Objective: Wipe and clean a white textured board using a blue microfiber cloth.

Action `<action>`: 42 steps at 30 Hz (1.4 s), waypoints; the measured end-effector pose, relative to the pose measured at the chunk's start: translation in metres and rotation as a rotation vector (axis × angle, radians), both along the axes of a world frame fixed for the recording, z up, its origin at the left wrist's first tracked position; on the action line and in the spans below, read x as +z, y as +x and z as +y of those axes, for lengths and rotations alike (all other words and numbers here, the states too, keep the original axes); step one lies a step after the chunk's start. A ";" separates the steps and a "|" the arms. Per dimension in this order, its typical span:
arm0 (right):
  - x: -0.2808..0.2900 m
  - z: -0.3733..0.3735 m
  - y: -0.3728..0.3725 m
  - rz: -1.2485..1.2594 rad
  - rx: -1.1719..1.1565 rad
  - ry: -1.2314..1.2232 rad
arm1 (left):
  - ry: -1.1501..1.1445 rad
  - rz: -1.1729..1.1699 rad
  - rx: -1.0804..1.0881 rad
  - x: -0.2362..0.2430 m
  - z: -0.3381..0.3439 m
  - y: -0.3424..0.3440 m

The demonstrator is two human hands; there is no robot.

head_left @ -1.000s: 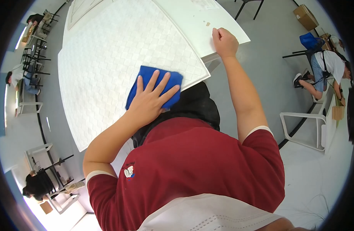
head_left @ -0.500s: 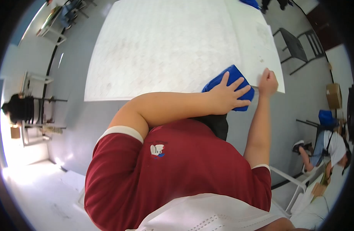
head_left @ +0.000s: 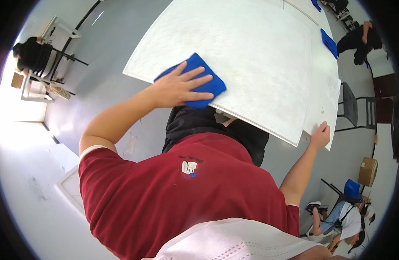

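Observation:
My left hand [head_left: 182, 88] lies flat with fingers spread on a folded blue cloth [head_left: 204, 96], pressing it against the near left part of a white table's panel [head_left: 247, 56]. Part of the cloth reaches over the panel's near edge. The palm and the cloth's underside are hidden. My right hand [head_left: 321, 135] is closed in a loose fist beside the table's near right corner, with nothing visible in it. The inside of the fist is turned out of sight.
Two more blue cloths [head_left: 329, 43] lie along the table's far right edge. A dark chair [head_left: 350, 104] stands to the right, near a cardboard box [head_left: 368, 171]. One person stands beyond the far right side; others sit at lower right and far left.
My left hand and the blue cloth have swept left along the near edge. My view and body have turned, so the table appears tilted. My right fist stays near the right corner.

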State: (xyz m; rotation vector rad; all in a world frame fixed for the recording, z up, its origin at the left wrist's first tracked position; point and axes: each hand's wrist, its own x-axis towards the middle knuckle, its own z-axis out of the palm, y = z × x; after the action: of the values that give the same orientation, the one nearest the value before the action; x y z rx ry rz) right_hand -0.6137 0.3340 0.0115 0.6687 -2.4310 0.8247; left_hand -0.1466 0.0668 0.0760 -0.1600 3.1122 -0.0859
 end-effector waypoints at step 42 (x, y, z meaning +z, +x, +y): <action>0.035 -0.124 0.034 -0.104 0.639 0.493 | 0.297 0.223 1.105 -0.042 -0.276 -0.029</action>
State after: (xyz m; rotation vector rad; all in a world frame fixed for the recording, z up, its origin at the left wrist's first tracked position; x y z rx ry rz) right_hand -0.5796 0.2103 0.0463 1.6813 -2.5523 0.4689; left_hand -0.1757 -0.2096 0.0341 -1.8626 2.6772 0.4242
